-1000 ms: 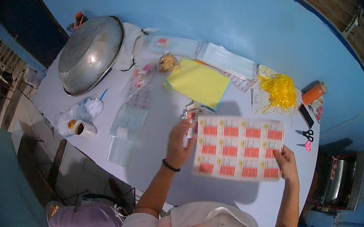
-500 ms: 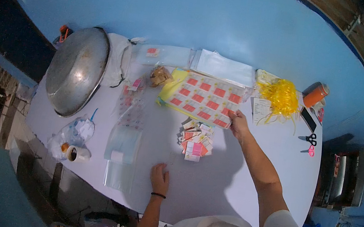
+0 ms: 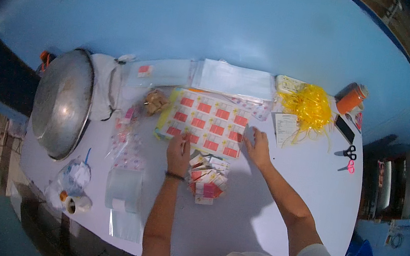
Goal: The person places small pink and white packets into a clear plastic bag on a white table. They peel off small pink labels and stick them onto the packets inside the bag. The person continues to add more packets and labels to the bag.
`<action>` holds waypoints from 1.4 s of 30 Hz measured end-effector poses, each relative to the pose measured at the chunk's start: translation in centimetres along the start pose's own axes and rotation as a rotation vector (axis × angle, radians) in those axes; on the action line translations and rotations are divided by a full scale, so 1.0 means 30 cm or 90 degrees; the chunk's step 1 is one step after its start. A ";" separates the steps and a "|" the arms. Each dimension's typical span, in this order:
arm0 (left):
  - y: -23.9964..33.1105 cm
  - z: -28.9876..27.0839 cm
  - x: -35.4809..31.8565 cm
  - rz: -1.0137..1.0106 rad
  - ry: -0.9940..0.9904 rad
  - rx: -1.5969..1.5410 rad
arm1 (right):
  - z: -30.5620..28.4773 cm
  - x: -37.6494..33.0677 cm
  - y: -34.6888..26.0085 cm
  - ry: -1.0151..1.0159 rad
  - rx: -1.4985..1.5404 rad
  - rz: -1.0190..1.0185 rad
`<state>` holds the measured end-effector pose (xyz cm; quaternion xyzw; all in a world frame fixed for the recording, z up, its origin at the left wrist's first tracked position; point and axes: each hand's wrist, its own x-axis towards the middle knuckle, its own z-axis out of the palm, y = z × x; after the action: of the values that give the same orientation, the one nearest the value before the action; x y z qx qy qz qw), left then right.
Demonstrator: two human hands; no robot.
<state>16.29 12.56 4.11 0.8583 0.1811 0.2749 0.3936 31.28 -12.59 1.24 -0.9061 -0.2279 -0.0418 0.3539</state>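
Blue walls (image 3: 177, 26) back a white table (image 3: 326, 190), where a printed sheet (image 3: 207, 120) lies just beyond small cards (image 3: 207, 177). Left hand (image 3: 178, 153) touches its near edge, whether gripping I cannot tell; right hand (image 3: 258, 148), loosely open, is beside its right edge.

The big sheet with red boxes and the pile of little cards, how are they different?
The printed sheet is one big rectangle, while the card pile is many small pieces. The printed sheet's red boxes sit in neat rows, but the card pile is jumbled and overlapping. The printed sheet lies farther from the person than the card pile. Both show red and white.
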 end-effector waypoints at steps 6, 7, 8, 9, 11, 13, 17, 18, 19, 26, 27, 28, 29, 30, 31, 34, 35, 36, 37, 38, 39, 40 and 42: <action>-0.124 0.357 0.551 0.138 -0.033 0.093 | -0.212 -0.347 0.107 -0.123 0.173 0.058; -0.149 0.420 0.604 0.113 0.034 0.117 | -0.250 -0.398 0.125 -0.140 0.158 0.085; -0.170 0.470 0.646 0.042 0.070 0.149 | -0.285 -0.444 0.144 -0.167 0.149 0.138; -0.185 0.500 0.684 0.033 0.113 0.170 | -0.310 -0.481 0.164 -0.154 0.164 0.156; -0.177 0.537 0.726 -0.123 0.097 0.233 | -0.351 -0.550 0.200 -0.151 0.190 0.248; -0.148 0.510 0.762 -0.314 0.045 0.242 | -0.376 -0.605 0.227 -0.113 0.233 0.270; -0.112 0.442 0.811 -0.383 -0.104 0.260 | -0.387 -0.677 0.240 -0.060 0.301 0.360; -0.120 0.442 0.813 -0.372 -0.104 0.250 | -0.384 -0.684 0.239 -0.067 0.301 0.368; -0.137 0.443 0.818 -0.363 -0.099 0.242 | -0.384 -0.690 0.235 -0.077 0.303 0.382; -0.186 0.491 0.838 -0.440 -0.097 -0.273 | -0.377 -0.707 0.190 -0.083 0.348 0.372; -0.169 0.489 0.816 -0.426 -0.088 -0.329 | -0.379 -0.709 0.185 -0.079 0.348 0.362; -0.149 0.481 0.796 -0.427 -0.081 -0.393 | -0.376 -0.710 0.180 -0.075 0.348 0.350; -0.126 0.468 0.781 -0.419 -0.072 -0.458 | -0.376 -0.710 0.176 -0.075 0.348 0.352; -0.100 0.453 0.774 -0.440 -0.060 -0.474 | -0.381 -0.713 0.171 -0.078 0.349 0.339; -0.073 0.438 0.771 -0.453 -0.048 -0.493 | -0.386 -0.714 0.165 -0.083 0.348 0.339; 0.016 0.383 0.731 -0.406 -0.023 -0.571 | -0.398 -0.718 0.143 -0.092 0.333 0.328; 0.055 0.351 0.709 -0.393 -0.011 -0.593 | -0.401 -0.719 0.133 -0.094 0.326 0.324; 0.097 0.310 0.682 -0.338 -0.030 -0.634 | -0.399 -0.719 0.125 -0.092 0.333 0.311; 0.145 0.261 0.650 -0.300 -0.044 -0.667 | -0.395 -0.717 0.119 -0.088 0.340 0.299; 0.199 0.208 0.609 -0.266 -0.054 -0.688 | -0.393 -0.718 0.113 -0.089 0.346 0.293; 0.258 0.153 0.564 -0.235 -0.083 -0.677 | -0.392 -0.717 0.109 -0.090 0.362 0.289; 0.318 0.095 0.510 -0.207 -0.107 -0.654 | -0.392 -0.717 0.108 -0.093 0.377 0.289; 0.436 -0.018 0.384 -0.176 -0.148 -0.616 | -0.397 -0.718 0.108 -0.101 0.443 0.317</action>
<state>26.22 10.79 18.34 0.5711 0.0999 0.1756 0.7956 14.52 -30.82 2.99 -0.7607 -0.0292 0.1942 0.6187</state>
